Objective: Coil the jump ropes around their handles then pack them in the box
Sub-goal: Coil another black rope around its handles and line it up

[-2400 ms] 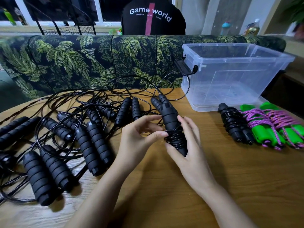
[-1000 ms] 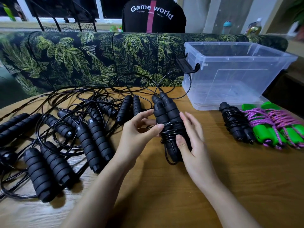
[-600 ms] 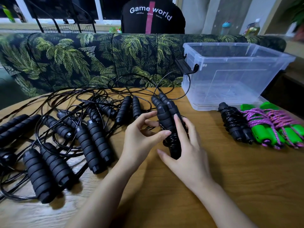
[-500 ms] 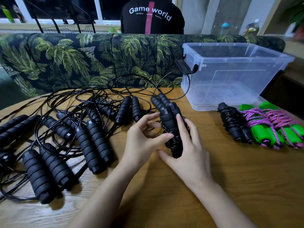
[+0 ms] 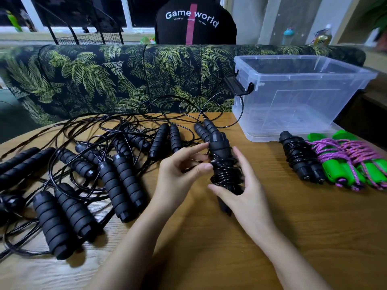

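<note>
We hold the pair of black ribbed foam handles (image 5: 219, 149) over the wooden table (image 5: 314, 227), right hand (image 5: 247, 195) curled around them, left hand (image 5: 182, 170) pinching the thin black cord (image 5: 227, 176) at its coils, and if that pinch slackens, the springy turns would probably unwind.

Domestic living room: palm-print sofa (image 5: 83, 76) behind wooden desk (image 5: 314, 227), window (image 5: 142, 9) beyond, drink bottle (image 5: 288, 36) on ledge.
</note>
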The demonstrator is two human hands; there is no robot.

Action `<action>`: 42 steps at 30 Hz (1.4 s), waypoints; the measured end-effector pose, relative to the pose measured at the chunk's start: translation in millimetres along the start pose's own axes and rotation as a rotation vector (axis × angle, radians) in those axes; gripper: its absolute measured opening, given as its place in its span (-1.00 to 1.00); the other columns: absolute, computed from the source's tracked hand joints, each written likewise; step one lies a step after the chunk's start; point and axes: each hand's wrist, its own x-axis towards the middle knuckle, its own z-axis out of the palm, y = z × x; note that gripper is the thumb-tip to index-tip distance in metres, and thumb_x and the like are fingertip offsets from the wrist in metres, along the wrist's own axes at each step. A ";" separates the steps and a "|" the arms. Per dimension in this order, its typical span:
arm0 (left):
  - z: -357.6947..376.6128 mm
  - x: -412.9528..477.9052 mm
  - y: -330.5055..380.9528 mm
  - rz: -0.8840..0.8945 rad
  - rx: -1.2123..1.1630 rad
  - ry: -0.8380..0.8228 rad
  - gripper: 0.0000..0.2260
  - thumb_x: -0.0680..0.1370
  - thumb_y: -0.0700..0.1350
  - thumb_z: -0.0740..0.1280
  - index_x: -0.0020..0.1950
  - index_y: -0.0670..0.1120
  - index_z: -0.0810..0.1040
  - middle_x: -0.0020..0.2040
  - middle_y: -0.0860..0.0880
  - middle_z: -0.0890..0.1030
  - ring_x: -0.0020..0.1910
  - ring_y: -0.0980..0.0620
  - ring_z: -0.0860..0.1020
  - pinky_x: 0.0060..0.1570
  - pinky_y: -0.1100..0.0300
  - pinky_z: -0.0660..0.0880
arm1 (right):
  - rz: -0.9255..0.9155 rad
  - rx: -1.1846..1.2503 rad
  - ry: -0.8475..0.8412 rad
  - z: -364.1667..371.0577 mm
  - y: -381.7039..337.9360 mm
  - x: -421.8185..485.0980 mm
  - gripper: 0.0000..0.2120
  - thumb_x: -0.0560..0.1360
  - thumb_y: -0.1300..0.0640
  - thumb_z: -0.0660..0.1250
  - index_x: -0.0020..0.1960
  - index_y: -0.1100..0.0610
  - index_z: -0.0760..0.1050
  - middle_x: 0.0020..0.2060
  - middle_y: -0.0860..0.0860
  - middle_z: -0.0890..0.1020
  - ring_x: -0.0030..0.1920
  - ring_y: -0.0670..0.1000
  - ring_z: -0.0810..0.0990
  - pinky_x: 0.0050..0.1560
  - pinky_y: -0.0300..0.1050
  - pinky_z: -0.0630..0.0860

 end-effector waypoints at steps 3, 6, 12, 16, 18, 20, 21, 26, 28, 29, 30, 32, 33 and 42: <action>-3.3 1.4 0.1 -0.057 -0.118 0.019 -0.68 0.37 -0.17 0.49 0.10 -0.12 0.60 -0.22 0.06 0.61 -0.21 0.12 0.57 -0.10 0.24 0.55 | 0.013 0.091 -0.021 0.8 -5.8 -2.9 -0.22 0.32 0.25 0.58 0.35 -0.22 0.30 0.18 -0.41 0.54 0.22 -0.36 0.47 0.14 -0.49 0.34; -5.3 1.1 -1.1 -0.141 -0.170 -0.009 -0.68 0.36 -0.18 0.56 0.03 -0.12 0.55 -0.16 0.02 0.58 -0.14 0.10 0.54 -0.09 0.25 0.53 | 0.006 0.117 -0.031 1.1 -8.5 -4.1 -0.31 0.33 0.27 0.57 0.27 -0.19 0.34 0.10 -0.44 0.56 0.16 -0.36 0.51 0.09 -0.49 0.37; -7.9 2.3 -3.4 -0.341 -0.194 -0.151 -0.51 0.42 -0.12 0.51 0.33 -0.04 0.50 0.17 -0.02 0.64 0.11 0.13 0.59 -0.02 0.36 0.50 | -0.103 0.106 -0.040 0.3 -7.6 -3.2 -0.33 0.36 0.08 0.56 0.38 -0.14 0.37 0.32 -0.27 0.48 0.37 -0.17 0.43 0.35 -0.21 0.38; -5.1 0.4 0.9 -0.342 -0.272 -0.178 -0.63 0.44 -0.15 0.42 0.24 -0.03 0.53 0.07 0.07 0.70 0.09 0.19 0.61 0.02 0.35 0.50 | -0.156 0.101 -0.049 -1.0 -7.2 -1.0 -0.38 0.40 0.03 0.47 0.41 -0.12 0.38 0.32 -0.27 0.44 0.41 -0.12 0.39 0.41 -0.14 0.35; -2.8 0.2 -0.1 -0.336 -0.281 -0.124 -0.61 0.42 -0.14 0.44 0.24 -0.07 0.53 0.05 0.05 0.70 0.07 0.18 0.62 0.00 0.34 0.51 | -0.187 0.089 -0.057 -1.1 -6.0 -1.0 -0.40 0.45 0.11 0.42 0.46 -0.08 0.35 0.34 -0.23 0.46 0.41 -0.08 0.41 0.42 -0.06 0.37; -0.1 -0.9 -0.9 -0.330 -0.284 -0.057 -0.55 0.37 -0.13 0.45 0.25 -0.10 0.52 0.02 0.04 0.70 0.05 0.18 0.62 -0.02 0.34 0.51 | -0.233 0.021 -0.060 0.6 -4.0 -1.6 -0.41 0.50 0.09 0.39 0.49 -0.07 0.31 0.41 -0.16 0.44 0.44 -0.07 0.39 0.43 -0.01 0.36; 1.8 -1.7 -1.1 -0.328 -0.279 -0.029 -0.53 0.35 -0.11 0.46 0.25 -0.11 0.52 0.03 0.02 0.70 0.05 0.16 0.62 -0.02 0.33 0.51 | -0.263 -0.056 -0.060 1.9 -2.5 -1.9 -0.38 0.50 0.05 0.40 0.51 -0.09 0.28 0.44 -0.15 0.40 0.45 -0.10 0.35 0.44 -0.07 0.34; 8.5 -4.8 -1.2 -0.305 -0.202 0.022 -0.48 0.27 -0.08 0.51 0.20 -0.13 0.54 -0.04 0.03 0.70 -0.02 0.17 0.64 -0.08 0.32 0.53 | -0.303 -0.255 -0.021 5.7 0.9 -0.8 -0.20 0.41 0.06 0.52 0.53 -0.17 0.20 0.46 -0.22 0.31 0.42 -0.33 0.28 0.31 -0.50 0.22; 5.8 -3.4 0.8 -0.293 -0.187 0.000 -0.50 0.29 -0.10 0.50 0.20 -0.16 0.53 -0.08 0.03 0.71 -0.05 0.18 0.64 -0.10 0.33 0.53 | -0.276 -0.150 -0.043 4.4 1.4 -0.4 -0.22 0.42 0.04 0.48 0.52 -0.23 0.20 0.46 -0.26 0.33 0.44 -0.25 0.30 0.40 -0.30 0.29; 3.6 -2.5 2.1 -0.291 -0.186 -0.009 -0.52 0.30 -0.10 0.49 0.19 -0.15 0.53 -0.10 0.04 0.71 -0.06 0.18 0.65 -0.11 0.33 0.53 | -0.242 -0.083 -0.054 3.3 1.3 0.0 -0.23 0.42 0.04 0.46 0.51 -0.27 0.19 0.45 -0.27 0.34 0.45 -0.20 0.32 0.42 -0.14 0.34; 1.1 -1.9 2.5 -0.289 -0.180 -0.020 -0.54 0.32 -0.10 0.48 0.19 -0.14 0.53 -0.11 0.04 0.71 -0.06 0.18 0.65 -0.10 0.33 0.53 | -0.205 -0.030 -0.066 2.4 0.9 0.1 -0.23 0.42 0.05 0.45 0.50 -0.31 0.18 0.44 -0.28 0.35 0.44 -0.15 0.35 0.41 0.02 0.39; -1.5 -1.9 1.9 -0.290 -0.162 -0.037 -0.58 0.34 -0.08 0.47 0.18 -0.11 0.53 -0.05 0.02 0.72 -0.01 0.15 0.65 -0.05 0.29 0.54 | -0.181 0.000 -0.086 0.7 -0.3 0.1 -0.23 0.42 0.05 0.43 0.50 -0.34 0.15 0.44 -0.27 0.35 0.44 -0.12 0.36 0.38 0.13 0.42; -1.4 -2.3 1.4 -0.294 -0.156 -0.044 -0.58 0.35 -0.07 0.47 0.17 -0.10 0.53 -0.01 -0.01 0.71 0.02 0.12 0.65 -0.03 0.26 0.54 | -0.191 -0.015 -0.091 0.1 -0.3 0.1 -0.23 0.43 0.05 0.42 0.50 -0.33 0.13 0.45 -0.26 0.35 0.45 -0.13 0.35 0.40 0.11 0.40; -10.3 1.6 7.1 -0.313 -0.190 -0.094 -0.60 0.40 -0.15 0.44 0.20 -0.18 0.48 -0.06 -0.11 0.69 -0.06 0.07 0.64 -0.04 0.28 0.54 | -0.127 0.172 -0.165 -4.5 -5.9 -0.2 -0.29 0.51 0.13 0.40 0.54 -0.15 0.14 0.43 -0.19 0.41 0.41 -0.21 0.38 0.35 -0.32 0.33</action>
